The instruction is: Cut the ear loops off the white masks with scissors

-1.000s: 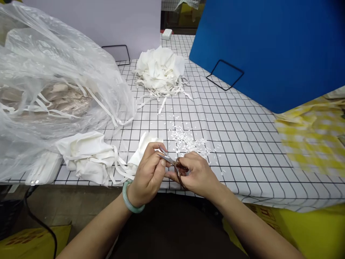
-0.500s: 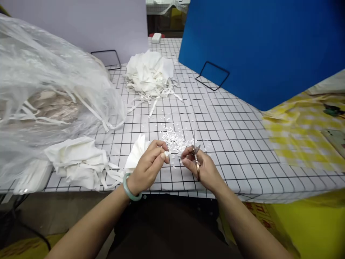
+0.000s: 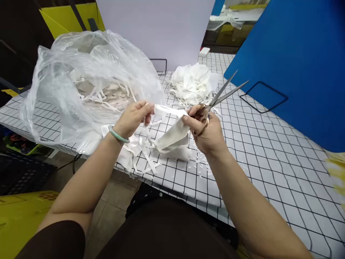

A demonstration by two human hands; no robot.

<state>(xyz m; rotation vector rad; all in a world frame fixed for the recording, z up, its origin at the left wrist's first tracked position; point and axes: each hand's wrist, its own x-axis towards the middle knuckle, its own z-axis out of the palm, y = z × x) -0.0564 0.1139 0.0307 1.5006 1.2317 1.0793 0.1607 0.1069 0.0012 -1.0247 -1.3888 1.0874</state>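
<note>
My left hand (image 3: 133,118), with a green bangle at its wrist, is closed on the end of a white fabric strap (image 3: 167,109). The strap runs across to a white cloth piece (image 3: 174,135), which hangs above the table. Between thumb and fingers my right hand (image 3: 208,135) pinches the cloth's upper corner. Looped on that same hand are metal scissors (image 3: 221,94), blades apart and aimed up and away. Below my hands lie more white cloths with straps (image 3: 129,154) and a scatter of tiny white clippings (image 3: 201,160), partly hidden by the right hand.
On the left, a big clear plastic bag (image 3: 51,93) holds more strapped cloth pieces. A pile of white cloths (image 3: 192,82) sits farther back. A pale panel (image 3: 161,28) and a blue panel (image 3: 283,64) stand on the checked tablecloth (image 3: 269,172), each near a black wire stand.
My hands have risen from the clippings; the left now holds a strap, the right a cloth corner along with the scissors, whose blades have opened. The view has swung left.
</note>
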